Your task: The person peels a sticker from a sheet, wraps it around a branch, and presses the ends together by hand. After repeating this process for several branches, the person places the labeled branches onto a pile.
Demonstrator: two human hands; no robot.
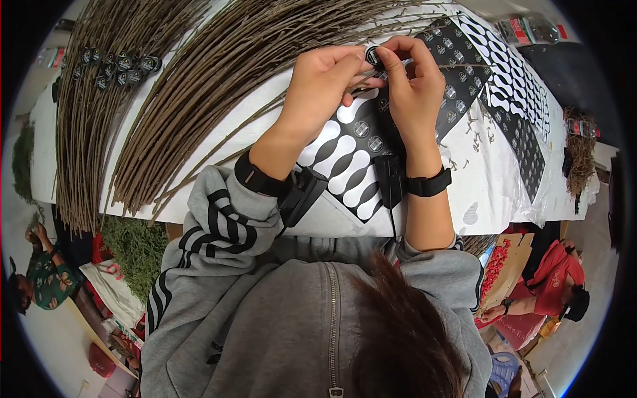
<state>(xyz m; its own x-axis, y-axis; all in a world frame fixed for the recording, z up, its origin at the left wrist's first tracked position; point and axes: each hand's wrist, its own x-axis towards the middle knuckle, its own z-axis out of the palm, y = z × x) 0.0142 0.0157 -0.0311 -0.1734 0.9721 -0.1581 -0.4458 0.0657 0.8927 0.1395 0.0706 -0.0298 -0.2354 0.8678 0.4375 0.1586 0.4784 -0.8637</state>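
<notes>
Close together above the table's middle, my two hands work on a round black label [373, 56] with light print. My right hand [418, 89] pinches its right edge between thumb and bent fingers. My left hand [320, 87] is closed, thumb tip at the label's left side, and grips a thin brown twig [265, 108] that runs under the fingers. The exact contact behind the fingers is hidden. Beneath my hands lies a black sticker sheet [350, 190], with white backing shapes where labels are gone. Another dark sheet of labels [458, 79] lies beyond my right hand.
Long bundles of bare branches [206, 93] cover the table's left side; one carries several black labels [125, 64]. More sticker sheets [524, 139] lie at right, with a plastic bottle [531, 30] behind. Greenery [136, 255] sits below left. People work at both sides [561, 278].
</notes>
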